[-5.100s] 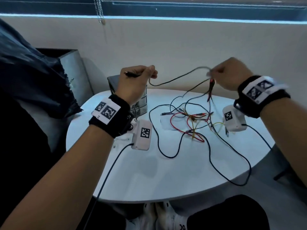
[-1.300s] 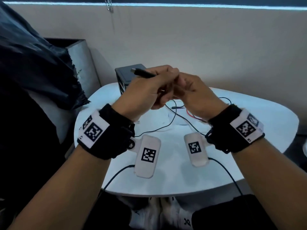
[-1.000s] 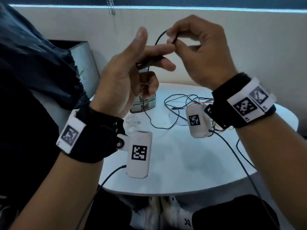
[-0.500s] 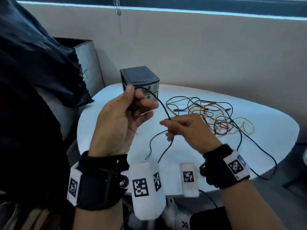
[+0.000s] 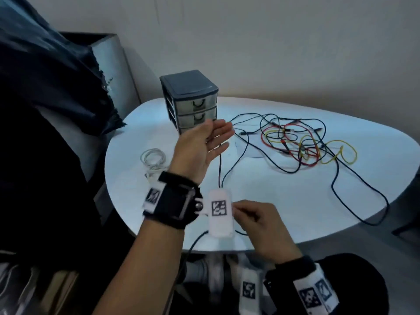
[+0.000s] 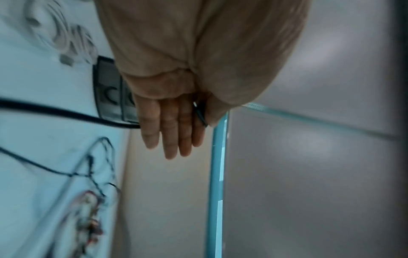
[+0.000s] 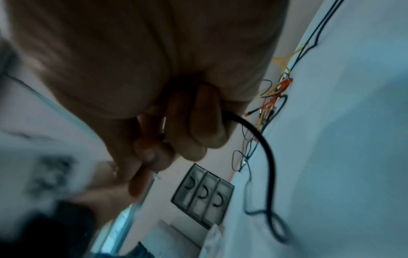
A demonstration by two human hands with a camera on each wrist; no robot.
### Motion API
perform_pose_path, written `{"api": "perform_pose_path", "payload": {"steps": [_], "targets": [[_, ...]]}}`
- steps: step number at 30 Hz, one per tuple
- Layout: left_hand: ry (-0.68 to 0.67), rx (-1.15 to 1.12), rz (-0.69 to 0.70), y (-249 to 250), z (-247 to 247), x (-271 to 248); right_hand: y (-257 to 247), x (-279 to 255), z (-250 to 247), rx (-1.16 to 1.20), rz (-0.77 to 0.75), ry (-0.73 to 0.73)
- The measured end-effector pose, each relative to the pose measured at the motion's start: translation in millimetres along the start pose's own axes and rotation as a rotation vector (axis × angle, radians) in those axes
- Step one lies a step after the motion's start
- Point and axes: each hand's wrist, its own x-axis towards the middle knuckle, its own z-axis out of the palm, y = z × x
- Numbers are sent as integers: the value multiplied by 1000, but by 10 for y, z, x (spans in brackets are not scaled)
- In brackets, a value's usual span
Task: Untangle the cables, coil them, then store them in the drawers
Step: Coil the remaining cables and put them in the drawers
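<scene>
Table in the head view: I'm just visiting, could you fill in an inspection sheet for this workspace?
Surface: white rounded table, bare near the front edge.
Job's things: small drawer unit at the back, three drawers, all shut; white cable already coiled, lying left of the hands.
Clutter: nothing seen.
Grippers: left hand raised, fingers straight, thumb pinning one end of a black cable; right hand lower, near the front edge, fingers curled round the same cable.
Cables: tangle of black, red and yellow leads on the right half; one black loop hangs over the right edge.
Surroundings: plain wall behind; dark cloth and a grey box at left.
</scene>
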Motion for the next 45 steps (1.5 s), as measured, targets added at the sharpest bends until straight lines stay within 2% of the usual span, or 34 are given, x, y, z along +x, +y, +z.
{"api": "perform_pose_path", "payload": {"steps": [3, 6, 8, 10, 12, 14, 19, 21, 24, 25, 27, 31, 34, 38, 39, 42, 45], "targets": [[-11, 284, -19, -314, -71, 127, -206, -34, -186, 76, 1, 33], [-240, 557, -33, -655, -190, -49, -372, -83, -360, 53, -62, 119], [-426, 573, -105, -807, -219, -288, -349, -99, -429, 20, -93, 201], [-494, 437, -202, -829, -217, -500, -235, -63, -456, 32, -83, 316], [-459, 320, -218, -782, -213, -591, -40, -6, -428, 102, -8, 418], [-393, 200, -185, -734, -212, -568, 134, 47, -310, 150, 89, 440], [-263, -108, -99, -752, -244, -506, 275, 103, -17, 238, 231, 218], [-157, -252, -64, -756, -297, -498, 291, 99, 33, 231, 263, 126], [34, -461, 27, -713, -434, -414, 338, 39, 103, 89, 225, -2], [73, -441, 67, -707, -485, -379, 325, 12, 115, 55, 202, -38], [127, -262, 140, -734, -557, -326, 238, -23, 93, -21, 155, -99], [162, 331, 221, -914, -625, -364, -55, -59, -78, -97, 105, -52], [77, 633, 184, -1023, -621, -425, -286, -113, -227, -16, 73, 40], [-92, 766, 102, -1004, -493, -589, -465, -140, -301, -1, -38, 151], [-156, 727, 55, -969, -474, -630, -463, -104, -326, -24, -58, 199], [-345, 423, -98, -798, -434, -758, -348, 68, -401, -29, -65, 350], [-411, 217, -77, -669, -407, -814, -130, 203, -355, 17, -13, 360]]}}
